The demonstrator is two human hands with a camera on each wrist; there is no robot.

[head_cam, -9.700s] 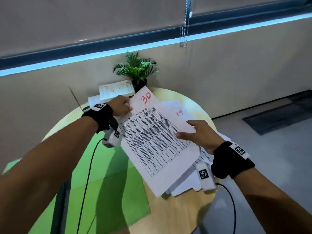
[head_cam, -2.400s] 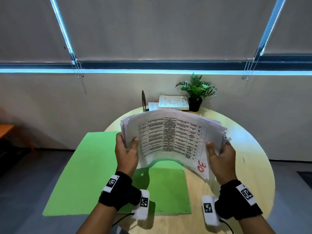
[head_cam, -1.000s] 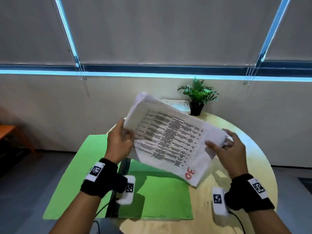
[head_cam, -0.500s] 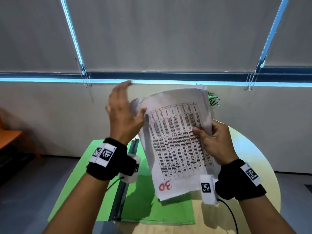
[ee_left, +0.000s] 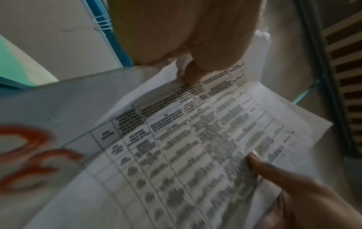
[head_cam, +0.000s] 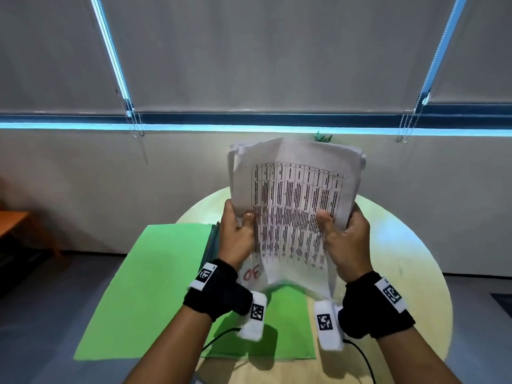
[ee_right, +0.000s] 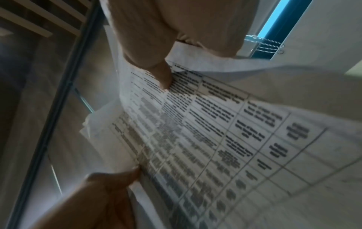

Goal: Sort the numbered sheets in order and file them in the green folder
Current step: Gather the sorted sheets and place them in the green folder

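1. Head view. The left hand (head_cam: 235, 239) and the right hand (head_cam: 346, 239) grip a stack of numbered sheets (head_cam: 293, 206) by its two side edges, thumbs curled over the printed front and fingers behind. The stack stands nearly upright between the hands, above the round wooden counter (head_cam: 388, 245). The front sheet carries a printed table and a red "30" (head_cam: 250, 274) at its lower left corner, just beside the left wrist. The open green folder (head_cam: 155, 286) lies flat on the counter below and to the left of the hands. Fronds of a potted plant (head_cam: 322, 137) show above the top edge of the stack.

2. Left wrist view. The left thumb (ee_left: 192, 74) presses on the printed table of the front sheet (ee_left: 195, 155); the right thumb (ee_left: 260, 165) presses on the opposite side. The red number (ee_left: 29, 156) appears blurred at the near corner.

3. Right wrist view. The right thumb (ee_right: 164, 77) pins the sheets (ee_right: 225, 139) at one edge and the left thumb (ee_right: 125, 175) pins the other; the paper bows between them.
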